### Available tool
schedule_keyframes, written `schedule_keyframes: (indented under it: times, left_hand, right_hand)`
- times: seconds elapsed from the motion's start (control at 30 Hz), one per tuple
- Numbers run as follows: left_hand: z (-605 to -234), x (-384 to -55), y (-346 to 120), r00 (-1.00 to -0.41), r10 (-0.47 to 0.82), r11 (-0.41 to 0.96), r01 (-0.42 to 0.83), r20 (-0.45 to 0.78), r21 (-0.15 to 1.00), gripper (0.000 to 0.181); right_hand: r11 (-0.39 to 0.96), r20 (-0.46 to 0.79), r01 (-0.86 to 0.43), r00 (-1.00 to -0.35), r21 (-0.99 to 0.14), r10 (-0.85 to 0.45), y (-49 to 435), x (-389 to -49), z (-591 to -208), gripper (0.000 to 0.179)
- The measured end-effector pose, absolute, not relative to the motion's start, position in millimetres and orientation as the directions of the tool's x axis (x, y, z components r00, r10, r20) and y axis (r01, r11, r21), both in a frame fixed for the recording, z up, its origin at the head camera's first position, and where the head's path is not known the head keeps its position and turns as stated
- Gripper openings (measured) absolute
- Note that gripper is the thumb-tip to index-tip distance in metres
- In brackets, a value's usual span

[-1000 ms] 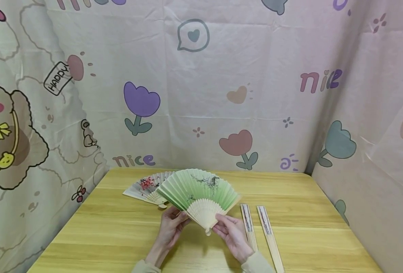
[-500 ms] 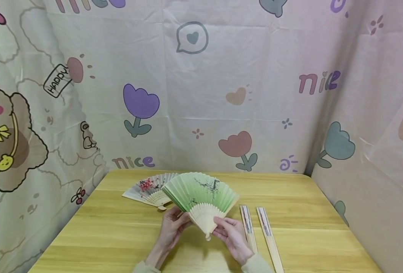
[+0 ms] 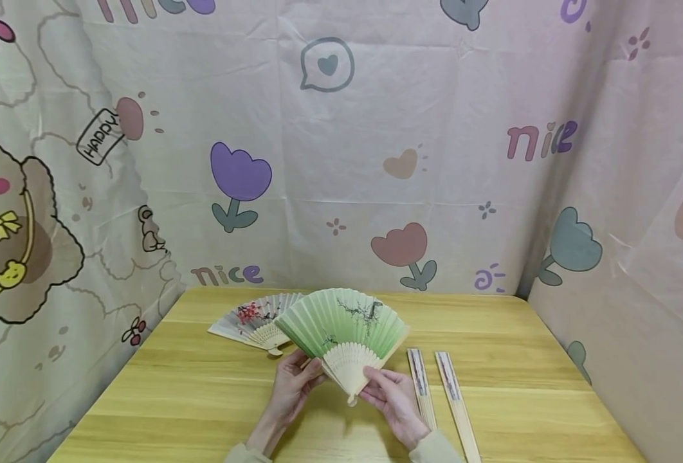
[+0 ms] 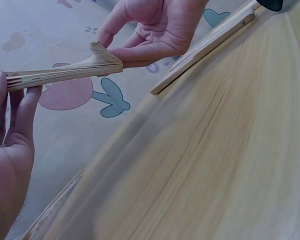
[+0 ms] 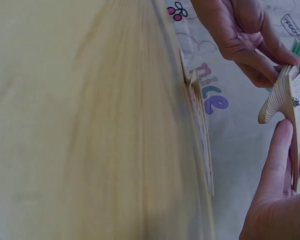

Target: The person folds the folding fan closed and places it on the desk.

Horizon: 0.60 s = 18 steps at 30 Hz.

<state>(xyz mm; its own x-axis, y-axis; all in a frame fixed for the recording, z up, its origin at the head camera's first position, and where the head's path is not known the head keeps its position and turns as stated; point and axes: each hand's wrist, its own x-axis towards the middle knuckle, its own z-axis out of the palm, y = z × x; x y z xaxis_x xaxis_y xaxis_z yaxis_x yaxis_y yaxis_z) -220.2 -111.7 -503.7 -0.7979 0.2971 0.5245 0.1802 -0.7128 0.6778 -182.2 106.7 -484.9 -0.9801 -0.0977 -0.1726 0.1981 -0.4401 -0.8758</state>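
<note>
An open folding fan [image 3: 336, 328], green with a pale edge and a dark branch print, is held above the table between both hands. My left hand [image 3: 288, 384] pinches the fan's left outer ribs between thumb and fingers. With its thumb on the front ribs and its fingers behind, my right hand [image 3: 396, 400] grips the fan's right side, close to the pivot. The left wrist view shows the bamboo ribs [image 4: 65, 76] edge-on between the two hands. In the right wrist view the pivot end [image 5: 285, 95] is visible, with a small metal rivet.
A second open fan [image 3: 254, 321], greyish with red blossoms, lies at the back left, partly covered by the green one. Two folded fans, a nearer one [image 3: 419, 379] and an outer one [image 3: 456, 399], lie right of my right hand on the wooden table [image 3: 527, 379].
The green fan's left edge has drawn in a little toward the middle, while its right edge has barely shifted. Both hands keep their grip. The other fans have not moved.
</note>
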Motion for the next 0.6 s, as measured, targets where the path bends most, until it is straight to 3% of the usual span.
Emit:
schedule_keyframes:
  times: [0.4, 0.6]
  left_hand:
    - [-503.9, -221.2, -109.8, -0.808, 0.308, -0.693, 0.170, 0.501, 0.700, 0.042]
    - [-504.1, -220.0, -110.6, -0.842, 0.292, -0.668, 0.161, 0.454, 0.727, 0.038]
  right_hand:
    - [-0.390, -0.175, 0.195, -0.981, -0.900, -0.088, 104.9, -182.9, -486.6, 0.005]
    - [-0.377, -0.174, 0.200, -0.979, -0.904, -0.102, 104.1, -183.0, -488.2, 0.004]
